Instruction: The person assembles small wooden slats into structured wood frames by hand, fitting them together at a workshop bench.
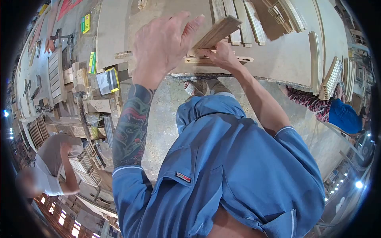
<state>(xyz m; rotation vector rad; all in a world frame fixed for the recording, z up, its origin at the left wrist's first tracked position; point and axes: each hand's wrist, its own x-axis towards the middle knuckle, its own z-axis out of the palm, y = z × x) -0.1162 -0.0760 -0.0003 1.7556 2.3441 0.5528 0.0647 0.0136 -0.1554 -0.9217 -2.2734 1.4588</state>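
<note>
My left hand (162, 43), on the tattooed arm, is raised over the table edge with its back towards me. Its thumb stands apart and nothing shows in it; the other fingertips are partly hidden. My right hand (224, 55) is closed round the lower part of a short wooden board (218, 32), which slants up to the right. Beneath that hand, a narrow slotted wooden rail (192, 60) lies along the near edge of the worktable (278, 59). Left of it, another small wooden piece (122, 54) is partly covered by my left wrist.
Several wooden slats (254, 23) lie beyond my right hand, with stacked strips (291, 16) farther right. Left are a hammer (81, 107), a clamp (69, 38) and yellow-green boxes (85, 23). One person (55, 162) is at lower left, another (329, 109) at right.
</note>
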